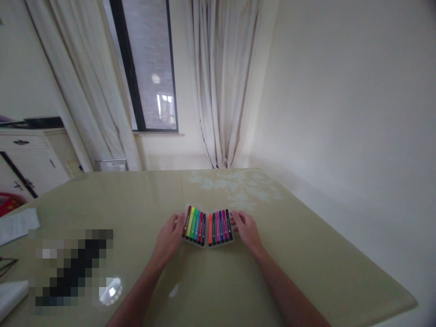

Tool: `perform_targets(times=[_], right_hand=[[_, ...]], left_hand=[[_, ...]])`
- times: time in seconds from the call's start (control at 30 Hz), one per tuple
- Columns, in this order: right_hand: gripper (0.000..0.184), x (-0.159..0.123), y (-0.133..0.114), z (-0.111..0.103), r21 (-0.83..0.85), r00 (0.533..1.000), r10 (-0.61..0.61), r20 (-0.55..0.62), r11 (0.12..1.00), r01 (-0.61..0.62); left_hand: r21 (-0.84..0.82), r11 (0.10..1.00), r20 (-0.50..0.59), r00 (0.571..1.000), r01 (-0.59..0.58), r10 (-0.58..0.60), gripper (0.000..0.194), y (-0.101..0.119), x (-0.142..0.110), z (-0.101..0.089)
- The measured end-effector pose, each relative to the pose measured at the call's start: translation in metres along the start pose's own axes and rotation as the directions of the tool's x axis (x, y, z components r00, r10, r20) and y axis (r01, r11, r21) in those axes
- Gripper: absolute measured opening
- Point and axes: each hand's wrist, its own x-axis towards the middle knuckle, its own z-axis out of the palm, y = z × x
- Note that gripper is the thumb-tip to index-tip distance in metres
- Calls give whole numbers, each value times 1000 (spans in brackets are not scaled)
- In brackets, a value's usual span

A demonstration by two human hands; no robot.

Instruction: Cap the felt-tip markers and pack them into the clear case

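An opened clear plastic case [208, 245] of coloured marker pens lies flat on the olive-green table [306, 254]. Its left half [195, 225] holds several pens in red, yellow, green and blue; its right half [220, 227] holds orange, pink, purple and black ones. My left hand [169, 238] rests at the case's left edge, fingers touching its side. My right hand [245, 230] rests at the right edge, fingers curled against it. Both hands flank the case on the tabletop; neither lifts it.
A blurred-out dark object [70, 270] lies on the table's left. A folded white cloth [17, 225] and a white item [10, 297] sit at the far left edge. Curtains [225, 81], a window [150, 68] and a white cabinet [23, 159] stand behind; a wall runs along the right.
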Motion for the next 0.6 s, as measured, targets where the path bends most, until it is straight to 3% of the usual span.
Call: perform_targets(times=[0.13, 0.23, 0.4, 0.47, 0.6], right_hand=[[50, -14, -13, 12, 55, 972, -233, 37, 972, 230], [46, -26, -21, 24, 34, 894, -416, 164, 909, 416], [60, -35, -20, 34, 36, 793, -505, 342, 850, 526], [57, -33, -16, 34, 3, 786, -518, 339, 836, 549], [50, -24, -3, 30, -166, 866, -484, 123, 851, 499]], left_hand=[[-157, 977, 16, 989, -146, 150, 57, 25, -22, 13], [-226, 947, 91, 963, -227, 253, 53, 32, -36, 28], [-89, 927, 46, 928, -365, 370, 56, 22, -39, 47], [-65, 919, 43, 919, -390, 393, 52, 15, -33, 46], [-129, 905, 82, 905, -405, 417, 45, 1, -17, 32]])
